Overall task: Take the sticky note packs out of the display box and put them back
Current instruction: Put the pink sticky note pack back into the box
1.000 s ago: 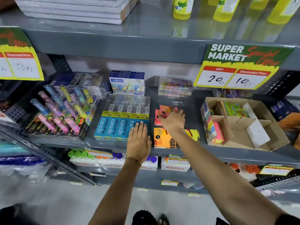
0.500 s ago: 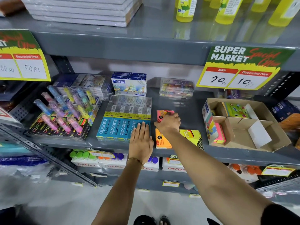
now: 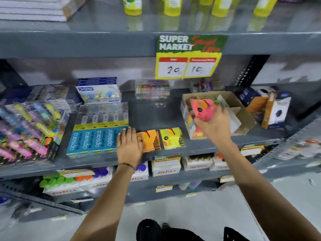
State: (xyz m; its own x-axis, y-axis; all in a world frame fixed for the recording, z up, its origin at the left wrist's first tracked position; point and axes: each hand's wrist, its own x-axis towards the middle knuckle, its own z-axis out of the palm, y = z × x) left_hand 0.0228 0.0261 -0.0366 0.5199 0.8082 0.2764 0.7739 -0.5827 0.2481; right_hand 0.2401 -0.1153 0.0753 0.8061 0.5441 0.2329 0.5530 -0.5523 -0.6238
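My right hand (image 3: 214,125) grips a pink sticky note pack (image 3: 203,109) and holds it in the air over the left front of the brown cardboard display box (image 3: 243,119). An orange pack (image 3: 150,140) and a yellow pack (image 3: 172,138) lie flat on the grey shelf (image 3: 147,153) between my hands. Resting flat on the shelf, fingers together, my left hand (image 3: 129,146) covers the orange pack's left edge and touches the blue Apsara boxes (image 3: 97,140). More coloured packs stand inside the display box's left side, partly hidden by my right hand.
Highlighter packs (image 3: 27,129) fill the shelf's left end. Doms boxes (image 3: 98,90) and a clear crayon case (image 3: 152,89) stand at the back. Dark boxes (image 3: 267,108) sit right of the display box. A price sign (image 3: 189,56) hangs from the upper shelf, where yellow bottles (image 3: 171,6) stand.
My right hand has lifted the pink pack off the shelf and carried it right, over the display box. The left hand has stayed in place. The camera has swung right.
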